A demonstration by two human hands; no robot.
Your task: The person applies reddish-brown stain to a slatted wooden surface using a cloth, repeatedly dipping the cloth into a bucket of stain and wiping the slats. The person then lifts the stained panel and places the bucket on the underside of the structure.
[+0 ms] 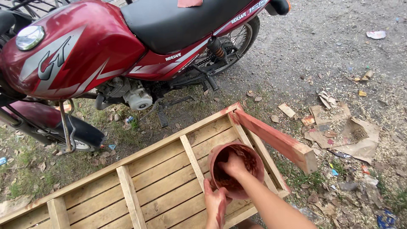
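A round bowl [254, 163], smeared inside with reddish-brown paint, rests on a bare wooden slatted frame [140, 186]. My left hand [215, 204], stained red, grips the bowl's near rim from the side. My right hand [233, 164] reaches down into the bowl with its fingers bunched and hidden inside, so I cannot tell if they hold anything. One wooden leg [280, 142] at the frame's right corner is painted red and sticks out toward the right.
A red motorcycle [85, 46] with a black seat stands just beyond the frame, its front wheel [80, 135] at the left. Torn cardboard scraps [352, 135], wood chips and litter lie on the gravel and grass at right.
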